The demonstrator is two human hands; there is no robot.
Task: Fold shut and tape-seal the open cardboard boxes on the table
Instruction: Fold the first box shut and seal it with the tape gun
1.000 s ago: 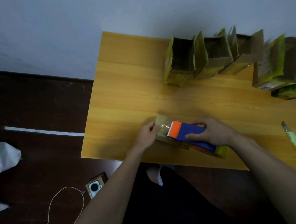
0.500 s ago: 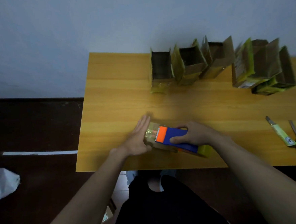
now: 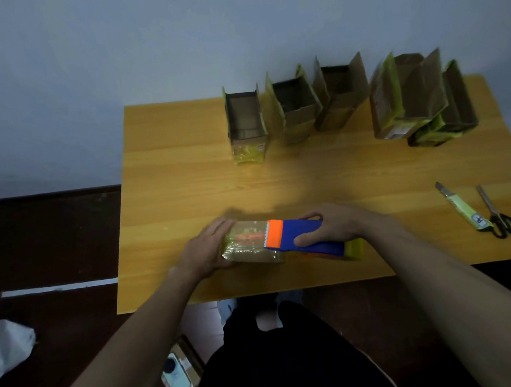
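A closed cardboard box [image 3: 252,248], glossy with tape, lies on its side near the front edge of the wooden table [image 3: 187,183]. My left hand [image 3: 205,248] presses flat against its left end with straight fingers. My right hand [image 3: 329,227] grips a blue and orange tape dispenser [image 3: 296,235] resting on the box's top, orange blade end toward the left. Several open cardboard boxes [image 3: 246,118] with upright flaps stand in a row along the table's back edge.
A yellow-green utility knife [image 3: 461,207] and scissors [image 3: 497,212] lie at the table's right side. Below the table are dark floor, a white bag [image 3: 7,343] at left and a small box with a device [image 3: 177,371].
My view swung left and down, so the table appears further right. The left hand went from fingertips on the box's top to lying flat against its left end. The dispenser stays on the box.
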